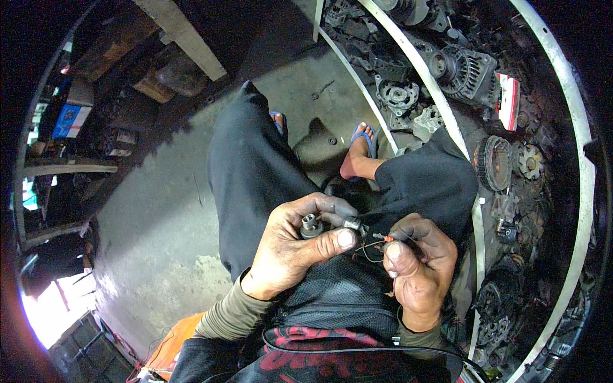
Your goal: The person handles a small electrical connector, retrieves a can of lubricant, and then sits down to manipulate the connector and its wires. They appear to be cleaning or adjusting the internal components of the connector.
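My left hand [284,246] is closed around a small dark grey electrical connector [311,225], whose round end sticks up between thumb and curled fingers. At that thumb's tip is a small light grey piece [353,223]; whether it belongs to the connector I cannot tell. Close by on the right, my right hand [418,265] pinches a thin wire [366,255] between thumb and fingers. A small orange bit [387,238], like a wire seal, shows at its fingertips. The wire loops across the gap between both hands, and its far end is hidden. Both hands are over my lap.
Pale metal shelf rails [476,255] curve along the right, with greasy alternators [463,70] and other engine parts behind them. A red and white box [507,102] stands among these. Washers [332,140] lie on the concrete floor [159,223]. At left are wooden shelves [70,167].
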Demonstrator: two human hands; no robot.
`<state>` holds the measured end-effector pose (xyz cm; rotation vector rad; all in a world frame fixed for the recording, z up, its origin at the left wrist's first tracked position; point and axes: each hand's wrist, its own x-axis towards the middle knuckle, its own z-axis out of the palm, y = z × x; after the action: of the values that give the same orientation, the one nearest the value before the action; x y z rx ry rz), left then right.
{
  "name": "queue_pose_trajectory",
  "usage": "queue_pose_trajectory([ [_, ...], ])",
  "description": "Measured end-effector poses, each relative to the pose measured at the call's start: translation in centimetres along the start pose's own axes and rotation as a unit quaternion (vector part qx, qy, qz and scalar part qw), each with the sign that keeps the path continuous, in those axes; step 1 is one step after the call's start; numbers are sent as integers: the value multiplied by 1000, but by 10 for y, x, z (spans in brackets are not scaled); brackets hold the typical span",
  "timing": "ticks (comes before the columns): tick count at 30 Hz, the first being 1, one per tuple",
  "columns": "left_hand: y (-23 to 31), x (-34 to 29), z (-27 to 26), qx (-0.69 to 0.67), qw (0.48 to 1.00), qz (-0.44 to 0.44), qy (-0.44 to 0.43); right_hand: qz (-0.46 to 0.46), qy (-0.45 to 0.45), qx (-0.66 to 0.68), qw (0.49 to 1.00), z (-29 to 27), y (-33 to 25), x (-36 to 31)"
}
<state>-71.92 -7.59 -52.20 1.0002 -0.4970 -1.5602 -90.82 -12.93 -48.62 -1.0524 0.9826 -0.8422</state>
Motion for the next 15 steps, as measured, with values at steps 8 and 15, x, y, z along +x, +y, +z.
queue_pose_trajectory([
  [8,6,1,-1,-119,991,-56,-33,-123,-19,-156,980,-3,-5,-3],
  [15,-9,4,-10,-272,953,-72,-114,-207,-64,-322,922,0,-25,-4],
])
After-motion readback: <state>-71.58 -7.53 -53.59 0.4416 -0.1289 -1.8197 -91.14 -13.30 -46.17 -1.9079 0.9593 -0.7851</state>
